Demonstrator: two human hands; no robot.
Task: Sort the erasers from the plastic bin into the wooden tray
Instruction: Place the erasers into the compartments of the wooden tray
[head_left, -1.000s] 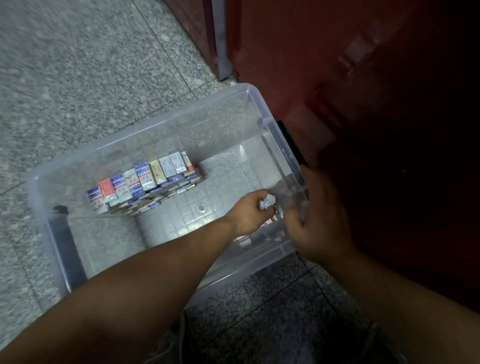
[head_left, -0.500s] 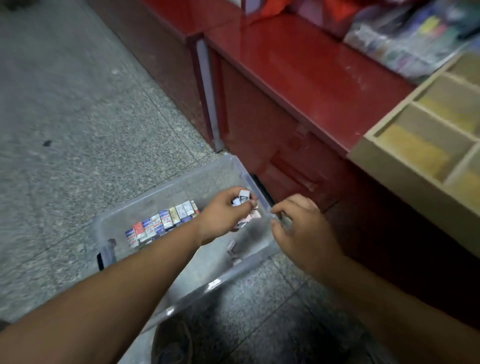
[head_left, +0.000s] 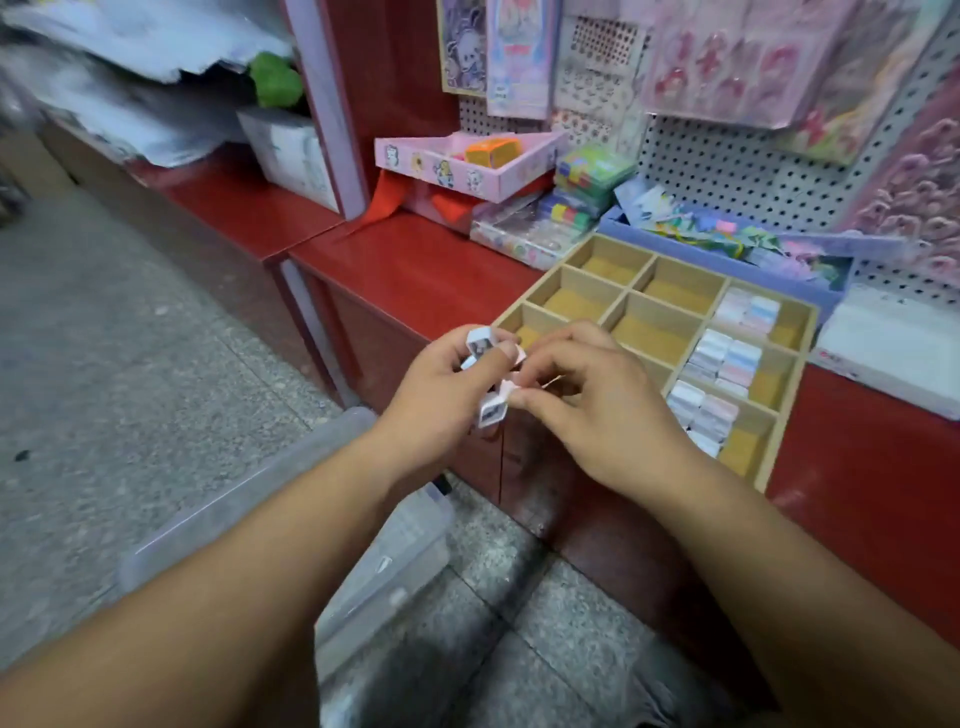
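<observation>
Now the left hand (head_left: 436, 379) grips a bunch of erasers (head_left: 480, 343) so the right hand (head_left: 597, 405) fingers can pinch one for the tray (head_left: 670, 310) at two o'clock

Stationery shop, small retail. White pegboard (head_left: 727, 166) hung with packaged sticker sheets (head_left: 727, 57); red counter (head_left: 415, 260) stacked with a pink display box (head_left: 467, 166); compartmented wooden tray (head_left: 788, 400) stocked with wrapped erasers (head_left: 724, 358).

Pale tan wooden tray (head_left: 652, 332) holds pink, blue and white erasers (head_left: 724, 358) on a red counter (head_left: 415, 270).
</observation>
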